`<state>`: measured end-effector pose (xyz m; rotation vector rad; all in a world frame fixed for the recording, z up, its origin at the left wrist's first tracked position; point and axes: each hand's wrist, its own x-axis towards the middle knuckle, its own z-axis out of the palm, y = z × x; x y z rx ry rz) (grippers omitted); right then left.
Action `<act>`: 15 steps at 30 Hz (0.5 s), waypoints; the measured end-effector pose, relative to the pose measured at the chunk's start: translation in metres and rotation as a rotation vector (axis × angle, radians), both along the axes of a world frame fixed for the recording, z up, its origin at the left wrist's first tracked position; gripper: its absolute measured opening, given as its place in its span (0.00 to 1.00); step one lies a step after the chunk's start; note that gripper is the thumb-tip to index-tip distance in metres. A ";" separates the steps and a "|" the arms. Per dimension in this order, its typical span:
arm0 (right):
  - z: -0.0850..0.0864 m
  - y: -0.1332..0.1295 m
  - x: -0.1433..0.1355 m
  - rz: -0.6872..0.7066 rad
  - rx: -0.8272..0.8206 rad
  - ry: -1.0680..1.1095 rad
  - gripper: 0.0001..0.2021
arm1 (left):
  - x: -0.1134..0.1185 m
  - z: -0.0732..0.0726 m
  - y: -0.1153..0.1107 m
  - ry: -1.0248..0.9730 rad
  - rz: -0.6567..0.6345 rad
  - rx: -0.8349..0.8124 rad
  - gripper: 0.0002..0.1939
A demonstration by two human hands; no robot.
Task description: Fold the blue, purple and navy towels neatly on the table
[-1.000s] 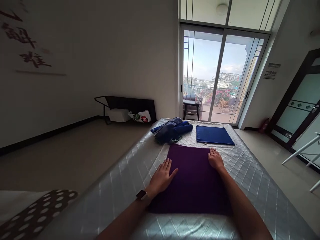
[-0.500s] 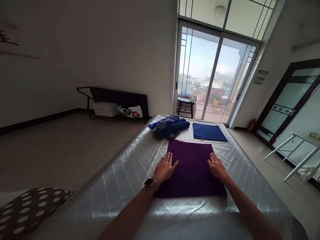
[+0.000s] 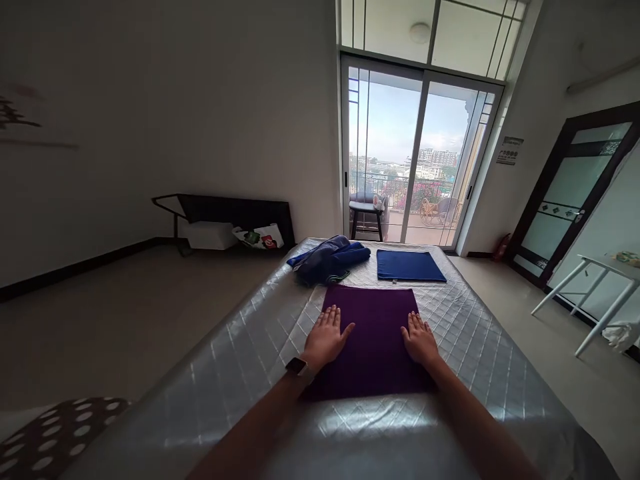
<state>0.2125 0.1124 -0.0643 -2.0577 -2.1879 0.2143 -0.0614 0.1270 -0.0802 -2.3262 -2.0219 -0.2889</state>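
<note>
A flat purple cloth (image 3: pixel 373 353), folded into a rough rectangle, lies on the silvery quilted bed surface (image 3: pixel 240 373) in front of me. My left hand (image 3: pixel 326 339) rests palm down on its left edge, thumb pointing inward and a watch on the wrist. On the right edge lies my right hand (image 3: pixel 420 339), also flat with its fingers stretched forward. Beyond the purple cloth, a blue folded cloth (image 3: pixel 411 265) lies flat toward the far right. To its left is a rumpled pile of blue and dark clothes (image 3: pixel 330 260).
A brown polka-dot fabric (image 3: pixel 65 433) lies at the lower left. Against the wall stands a black rack (image 3: pixel 235 210) with a white box (image 3: pixel 213 235). A glass sliding door (image 3: pixel 385 153) is behind the bed, and a white-legged table (image 3: pixel 610 270) stands at right.
Both hands stay flat on the purple cloth's side edges, the right one now slightly further in. The whole view has shifted a little as my head turned.
</note>
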 end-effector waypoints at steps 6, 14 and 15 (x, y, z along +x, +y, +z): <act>0.003 -0.003 -0.001 0.023 0.000 -0.005 0.31 | 0.110 0.006 -0.018 -0.023 -0.339 -0.009 0.39; 0.006 -0.004 -0.002 0.013 0.007 -0.008 0.31 | 0.060 -0.009 -0.030 -0.014 -0.196 -0.013 0.39; 0.006 -0.004 -0.001 0.010 0.006 -0.007 0.31 | 0.040 -0.011 -0.034 -0.012 -0.155 -0.019 0.40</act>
